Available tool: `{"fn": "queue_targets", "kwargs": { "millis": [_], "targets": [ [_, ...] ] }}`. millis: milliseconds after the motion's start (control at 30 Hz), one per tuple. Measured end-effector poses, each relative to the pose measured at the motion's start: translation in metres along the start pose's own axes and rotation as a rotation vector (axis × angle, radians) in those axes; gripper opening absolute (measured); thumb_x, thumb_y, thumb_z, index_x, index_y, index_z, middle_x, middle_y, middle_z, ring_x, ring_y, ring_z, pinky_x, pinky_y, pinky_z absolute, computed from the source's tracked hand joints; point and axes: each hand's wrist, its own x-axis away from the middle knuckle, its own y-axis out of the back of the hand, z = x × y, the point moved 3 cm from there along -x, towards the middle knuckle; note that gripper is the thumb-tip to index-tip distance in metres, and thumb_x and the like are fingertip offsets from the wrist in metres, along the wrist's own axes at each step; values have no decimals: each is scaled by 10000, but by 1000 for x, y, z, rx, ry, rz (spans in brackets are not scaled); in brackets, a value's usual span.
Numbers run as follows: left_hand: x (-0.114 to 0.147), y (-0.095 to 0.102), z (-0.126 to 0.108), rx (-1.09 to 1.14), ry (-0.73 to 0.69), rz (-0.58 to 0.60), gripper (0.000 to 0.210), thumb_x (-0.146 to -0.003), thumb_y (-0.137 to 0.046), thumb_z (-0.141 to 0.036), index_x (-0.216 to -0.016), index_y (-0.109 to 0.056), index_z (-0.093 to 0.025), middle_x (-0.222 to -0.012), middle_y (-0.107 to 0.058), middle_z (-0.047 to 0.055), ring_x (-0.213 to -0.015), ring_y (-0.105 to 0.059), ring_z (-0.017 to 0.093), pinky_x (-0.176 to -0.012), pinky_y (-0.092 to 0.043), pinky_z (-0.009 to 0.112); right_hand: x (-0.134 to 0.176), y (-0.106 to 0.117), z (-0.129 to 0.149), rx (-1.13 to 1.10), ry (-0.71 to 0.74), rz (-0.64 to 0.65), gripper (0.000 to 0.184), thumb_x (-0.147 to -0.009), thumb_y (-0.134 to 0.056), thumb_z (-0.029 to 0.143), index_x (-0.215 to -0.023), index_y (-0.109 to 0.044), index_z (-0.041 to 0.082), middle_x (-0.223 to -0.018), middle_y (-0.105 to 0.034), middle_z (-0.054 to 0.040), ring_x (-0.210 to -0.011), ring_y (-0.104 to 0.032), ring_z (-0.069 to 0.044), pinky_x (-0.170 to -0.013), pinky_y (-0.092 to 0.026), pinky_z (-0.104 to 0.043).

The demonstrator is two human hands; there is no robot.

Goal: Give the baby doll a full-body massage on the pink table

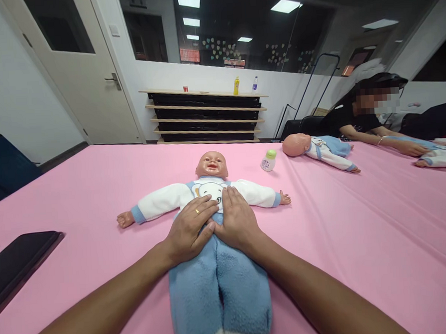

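A baby doll (pixel 219 282) in a white top and fuzzy blue trousers lies face up, its arms spread wide and its head away from me. My left hand (pixel 193 226), with a ring on one finger, rests flat on the doll's belly. Beside it, my right hand (pixel 237 218) lies flat too, its fingers stretched toward the doll's chest. The thumbs meet near the doll's waist. Both palms cover part of the bear print on the top. A small white bottle with a green cap (pixel 268 161) stands right of the doll's head.
Pink cloth (pixel 325 261) covers the table. At the left lies a black flat object (pixel 22 267). A second doll (pixel 319 149) lies at the far right, near another person (pixel 362 115) who handles a further doll. Behind the table stands a stack of boards (pixel 205 108) with bottles on top.
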Motion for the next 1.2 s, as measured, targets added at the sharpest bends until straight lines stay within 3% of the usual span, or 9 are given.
{"fn": "queue_targets", "kwargs": {
  "millis": [200, 400, 567, 767, 967, 1200],
  "targets": [
    [-1, -4, 7, 10, 118, 31, 462, -977, -408, -278, -1426, -479, -197, -1484, -482, 80, -1429, -363, 251, -1195, -293, 516, 3, 5, 5, 14, 112, -127, 689, -838, -586, 440, -1343, -515, -23, -1403, -491, -271, -1349, -434, -365, -1144, -349, -524],
    [3, -7, 13, -12, 221, -59, 427, -990, -389, -276, -1385, -514, -174, -1477, -486, 86, -1414, -379, 232, -1199, -303, 488, 3, 10, 11, -54, 282, -204, 368, -924, -514, 336, -1154, -643, 79, -1207, -647, -173, -1226, -553, -271, -1119, -409, -434],
    [4, -5, 15, -61, 302, -144, 382, -980, -410, -280, -1318, -536, -153, -1403, -530, 119, -1342, -437, 257, -1158, -346, 500, 3, 11, 13, -132, 428, -209, 279, -940, -505, 268, -1113, -666, 119, -1177, -678, -126, -1174, -596, -235, -1085, -456, -409],
    [3, 3, 5, -82, 293, -211, 192, -947, -444, -258, -1070, -553, -159, -1084, -578, 127, -1065, -521, 270, -959, -464, 483, -1, 9, 11, -219, 452, -145, 336, -944, -506, 276, -1216, -634, 127, -1275, -634, -119, -1265, -545, -224, -1127, -422, -405],
    [4, 5, -5, -58, 76, -240, 154, -919, -468, -158, -1048, -551, -143, -1077, -561, 138, -1079, -513, 262, -967, -464, 481, -5, 7, 7, -213, 332, -61, 499, -915, -543, 337, -1360, -540, 110, -1412, -527, -149, -1366, -442, -264, -1176, -343, -475],
    [5, 5, -7, -29, -75, -213, 303, -889, -491, -97, -1185, -549, -130, -1172, -595, 154, -1186, -524, 274, -1040, -450, 501, -3, 1, 0, -125, 136, -102, 643, -849, -588, 423, -1359, -524, 36, -1440, -476, -219, -1359, -442, -321, -1150, -365, -498]
  ]
}}
